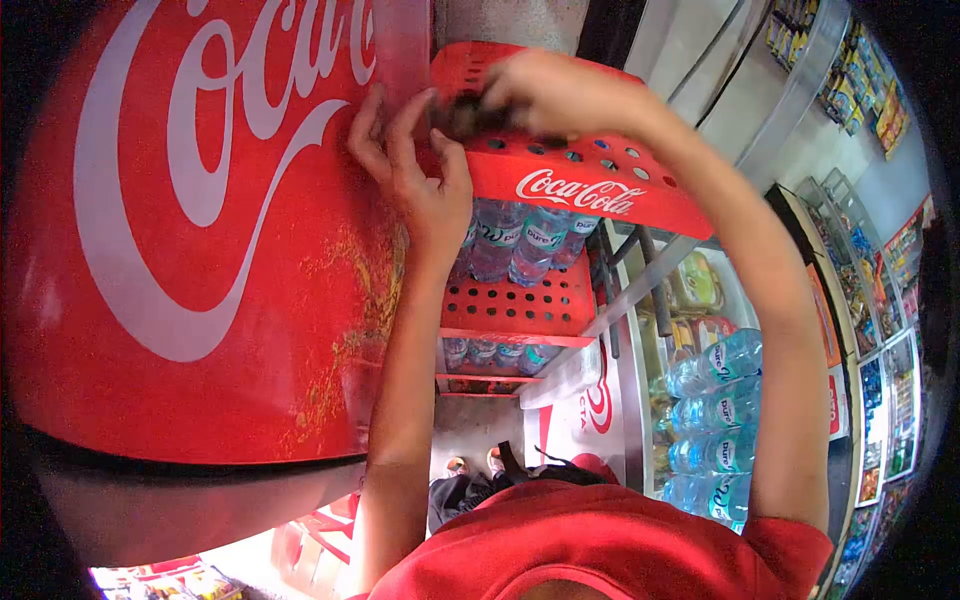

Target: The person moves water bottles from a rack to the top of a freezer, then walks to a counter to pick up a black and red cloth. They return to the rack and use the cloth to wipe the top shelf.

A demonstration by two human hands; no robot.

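Observation:
My left hand [425,185] is raised beside the red Coca-Cola cooler [250,390], its fingers apart and slightly bent near the cooler's edge. Nothing shows in its grasp. My right hand [565,95], smeared by motion, reaches over the top shelf of a red Coca-Cola rack [690,205]. Its fingers close around a dark, blurred bunched thing [480,118], whose kind I cannot make out. This dark thing is over the perforated shelf surface, close to my left fingertips. Below that shelf stand several clear water bottles [545,240] with green-blue labels.
More water bottles [715,410] lie stacked inside a glass-sided case at right, beside packed food [697,283]. A metal rail [640,285] runs between rack and case. Hanging sachets [855,80] are at upper right. A lower rack shelf [515,300] holds further bottles underneath.

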